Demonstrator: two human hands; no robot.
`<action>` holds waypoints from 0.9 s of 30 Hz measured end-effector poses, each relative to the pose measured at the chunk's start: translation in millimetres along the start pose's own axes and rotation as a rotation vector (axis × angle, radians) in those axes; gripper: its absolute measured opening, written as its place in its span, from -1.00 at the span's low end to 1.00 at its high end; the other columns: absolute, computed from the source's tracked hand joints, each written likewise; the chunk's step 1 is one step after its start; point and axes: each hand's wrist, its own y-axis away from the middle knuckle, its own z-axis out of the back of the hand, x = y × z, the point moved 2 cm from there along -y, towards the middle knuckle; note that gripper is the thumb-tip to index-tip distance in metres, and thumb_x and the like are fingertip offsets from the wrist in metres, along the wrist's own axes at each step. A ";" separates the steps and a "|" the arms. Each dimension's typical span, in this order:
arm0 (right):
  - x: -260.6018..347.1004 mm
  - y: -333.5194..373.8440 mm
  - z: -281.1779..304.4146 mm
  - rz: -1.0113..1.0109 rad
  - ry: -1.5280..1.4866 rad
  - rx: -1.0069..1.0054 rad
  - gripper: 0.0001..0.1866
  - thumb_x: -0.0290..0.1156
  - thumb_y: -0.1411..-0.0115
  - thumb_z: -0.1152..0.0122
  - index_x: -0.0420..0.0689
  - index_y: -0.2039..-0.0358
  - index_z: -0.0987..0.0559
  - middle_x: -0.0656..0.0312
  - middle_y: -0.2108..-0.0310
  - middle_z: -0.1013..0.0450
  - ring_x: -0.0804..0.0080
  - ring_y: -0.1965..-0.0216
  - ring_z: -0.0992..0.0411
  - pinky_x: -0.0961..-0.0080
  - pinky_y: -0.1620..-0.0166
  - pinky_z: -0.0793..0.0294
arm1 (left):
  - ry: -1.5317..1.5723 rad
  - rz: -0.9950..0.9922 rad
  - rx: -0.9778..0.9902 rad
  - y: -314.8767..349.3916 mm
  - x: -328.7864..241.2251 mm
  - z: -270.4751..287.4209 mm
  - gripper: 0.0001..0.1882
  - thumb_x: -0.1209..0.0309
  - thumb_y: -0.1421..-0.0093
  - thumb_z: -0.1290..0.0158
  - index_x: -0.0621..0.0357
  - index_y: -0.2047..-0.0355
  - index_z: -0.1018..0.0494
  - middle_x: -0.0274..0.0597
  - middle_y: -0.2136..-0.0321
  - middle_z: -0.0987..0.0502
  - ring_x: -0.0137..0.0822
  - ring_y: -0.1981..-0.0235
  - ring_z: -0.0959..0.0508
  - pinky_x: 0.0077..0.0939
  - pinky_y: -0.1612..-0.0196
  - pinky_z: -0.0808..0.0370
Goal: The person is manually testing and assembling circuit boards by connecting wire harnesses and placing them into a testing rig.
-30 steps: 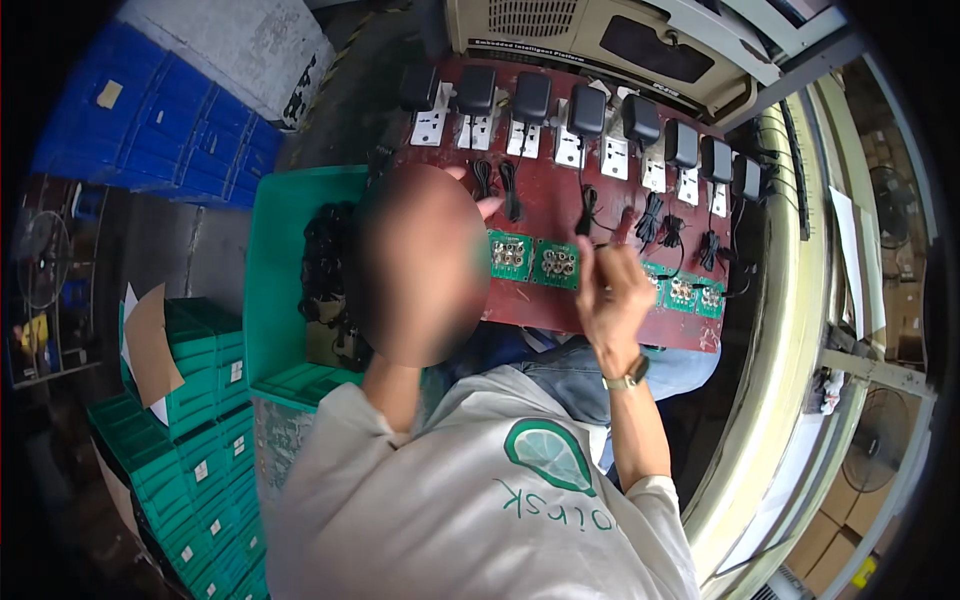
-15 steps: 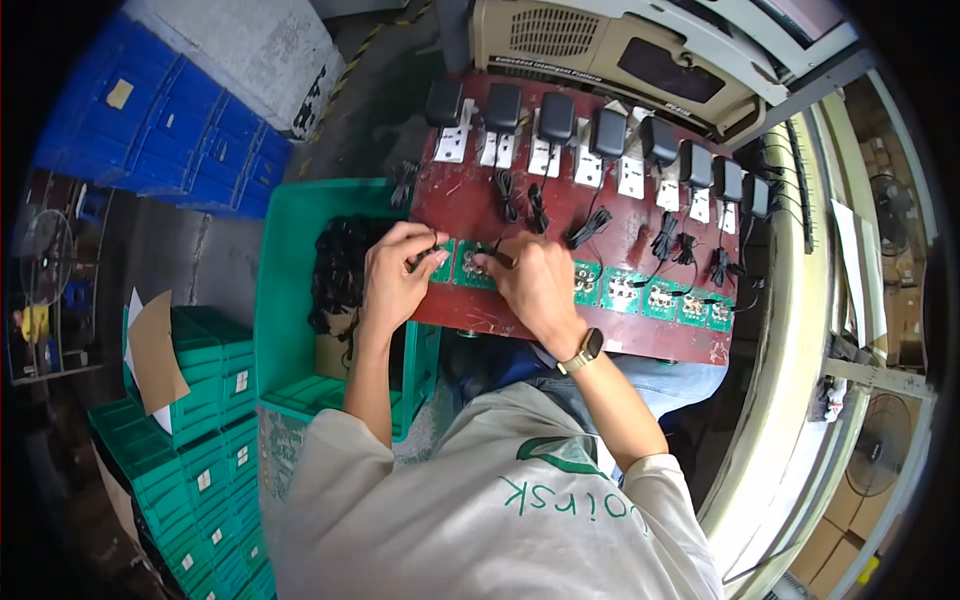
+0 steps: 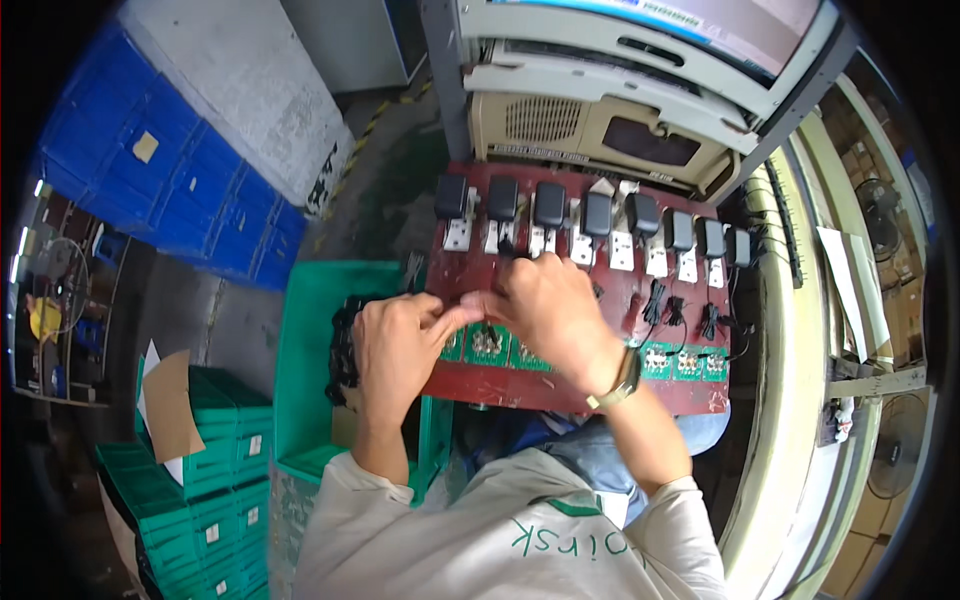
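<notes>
Above the left part of a dark red board (image 3: pixel 560 386), my two hands meet at their fingertips. Thumb and fingers of my left hand (image 3: pixel 393 343) are pinched together, and what they hold, if anything, is hidden. My right hand (image 3: pixel 560 315), smeared a little by motion, curls its fingers against the left fingertips; its grip is hidden too. Just beyond it shows a black cable bundle (image 3: pixel 506 246). Below the fingers lies a green circuit board (image 3: pixel 487 343), one of a row. Black power adapters (image 3: pixel 549 204) stand in a row along the board's far side, on white socket plates (image 3: pixel 620 252).
A green bin (image 3: pixel 303 375) holding black cables stands left of the board. Stacked green crates (image 3: pixel 225 425) and blue bins (image 3: pixel 165 185) are farther left. A beige machine (image 3: pixel 545 125) sits behind the board, under a screen (image 3: pixel 700 25). A pale rail (image 3: pixel 770 420) runs along the right.
My hands have lifted off the circuit boards and come together. The whole view has tilted up, showing more of the screen and shifting the board lower.
</notes>
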 end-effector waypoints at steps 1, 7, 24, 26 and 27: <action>-17.2 -8.1 10.7 -0.018 0.135 0.195 -0.62 -0.04 -0.28 -0.48 -0.08 0.49 -0.72 0.15 0.67 -0.53 0.06 0.66 -0.48 0.19 0.47 -0.51 | -0.115 0.109 0.183 -10.4 -2.2 9.2 -0.72 0.30 -0.14 -0.47 0.21 0.24 -0.73 -0.14 0.26 -0.68 -0.16 0.42 -0.55 -0.27 0.38 -0.49; -98.6 -39.6 21.8 -0.063 0.461 -0.040 -0.23 0.22 -0.23 -0.44 0.06 -0.34 -0.56 0.01 -0.03 -0.58 0.13 0.09 -0.60 0.29 0.14 -0.69 | -0.123 -0.582 -0.571 -115.3 9.4 -26.2 -0.31 0.01 -0.22 -0.38 0.06 -0.25 -0.52 0.09 -0.44 -0.24 0.18 -0.24 -0.42 0.11 0.00 -0.59; -154.8 -66.7 -49.8 0.318 0.538 -0.039 -0.04 0.16 -0.18 -0.46 0.28 -0.52 -0.24 0.06 -0.05 -0.42 0.00 0.03 -0.49 0.26 0.37 -0.66 | -0.349 -0.975 -0.004 -205.7 43.6 -75.6 0.00 -0.22 -0.04 -0.44 0.18 -0.32 -0.43 -0.15 0.00 -0.53 -0.06 0.05 -0.50 -0.14 -0.02 -0.53; -155.7 -66.6 -47.6 0.325 0.543 -0.054 -0.06 0.14 -0.18 -0.47 0.28 -0.50 -0.26 0.07 -0.05 -0.41 0.00 0.04 -0.49 0.26 0.37 -0.66 | -0.278 -0.994 -0.008 -206.5 41.5 -78.7 -0.03 -0.16 -0.01 -0.47 0.21 -0.28 -0.46 -0.15 0.03 -0.54 -0.07 0.08 -0.50 -0.16 -0.01 -0.53; -155.6 -66.2 -45.5 0.342 0.548 -0.063 -0.08 0.11 -0.18 -0.47 0.27 -0.49 -0.27 0.07 -0.05 -0.41 0.00 0.04 -0.49 0.25 0.37 -0.66 | -0.203 -1.002 -0.013 -206.2 39.7 -79.5 -0.06 -0.10 0.01 -0.51 0.24 -0.25 -0.49 -0.15 0.06 -0.55 -0.08 0.10 -0.50 -0.19 0.00 -0.53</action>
